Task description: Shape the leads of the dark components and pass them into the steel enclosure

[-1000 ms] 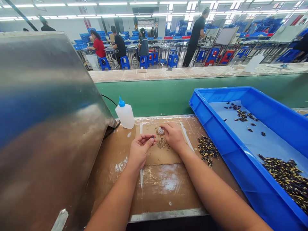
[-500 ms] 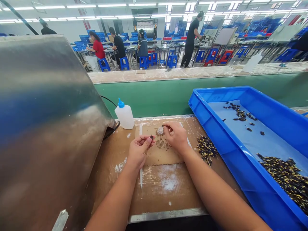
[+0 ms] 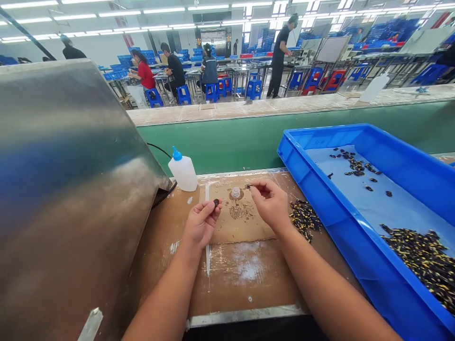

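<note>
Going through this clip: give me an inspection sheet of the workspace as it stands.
Surface: brown cardboard on the bench, patched with white residue.
Job's things: round part on a card; loose dark parts on the cardboard; a heap in a blue tray.
Clutter: white strip; white squeeze bottle.
Hands: left hand holds a dark part; right hand pinches a second dark part.
Cables: black cable behind the bottle.
Surroundings: steel panel at left; co-workers beyond a green wall.

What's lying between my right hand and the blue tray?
In the head view, a small heap of black and yellow parts lies on the cardboard bench top between your right hand and the blue tray.
</note>
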### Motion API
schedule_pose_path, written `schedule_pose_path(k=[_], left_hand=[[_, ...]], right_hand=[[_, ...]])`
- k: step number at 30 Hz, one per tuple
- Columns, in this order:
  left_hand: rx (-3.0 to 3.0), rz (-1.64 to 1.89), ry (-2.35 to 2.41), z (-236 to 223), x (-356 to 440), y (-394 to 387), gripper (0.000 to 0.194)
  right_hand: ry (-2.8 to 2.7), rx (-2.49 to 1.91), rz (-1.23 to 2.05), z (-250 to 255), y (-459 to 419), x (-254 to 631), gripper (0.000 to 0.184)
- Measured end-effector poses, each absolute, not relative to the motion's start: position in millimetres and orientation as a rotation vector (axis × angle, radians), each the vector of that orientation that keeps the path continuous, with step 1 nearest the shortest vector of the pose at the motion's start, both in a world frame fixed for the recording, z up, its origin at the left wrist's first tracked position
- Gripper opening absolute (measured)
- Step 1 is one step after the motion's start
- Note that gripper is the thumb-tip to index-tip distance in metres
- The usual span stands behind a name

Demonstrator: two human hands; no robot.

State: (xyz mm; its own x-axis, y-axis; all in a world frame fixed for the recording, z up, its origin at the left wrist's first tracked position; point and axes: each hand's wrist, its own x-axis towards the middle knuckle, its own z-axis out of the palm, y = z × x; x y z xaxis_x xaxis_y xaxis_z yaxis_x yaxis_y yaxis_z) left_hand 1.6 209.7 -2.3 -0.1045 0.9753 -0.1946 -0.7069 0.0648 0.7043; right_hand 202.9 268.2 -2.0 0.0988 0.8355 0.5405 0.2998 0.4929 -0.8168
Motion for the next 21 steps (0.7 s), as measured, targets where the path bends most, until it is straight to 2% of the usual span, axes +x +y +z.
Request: schedule_pose_path(k=[3, 6, 15, 21], left_hand=[[0.471, 1.518, 0.794, -2, 1, 210, 0.033], [0.51, 1.524, 0.794, -2, 1, 209, 0.033], [0.61, 1.548, 0.801, -1, 5, 205, 0.031], [0.674, 1.555, 0.814, -2, 4, 206, 0.031]], right_hand=[[-1.449, -0.877, 0.848, 2, 252, 194, 0.016], [-1.456, -0.749, 0.987, 5, 237, 183, 0.018], [-1.69, -0.669, 0.649, 12, 216, 171, 0.02], [-1.727, -0.645, 0.592, 13, 217, 171, 0.023]])
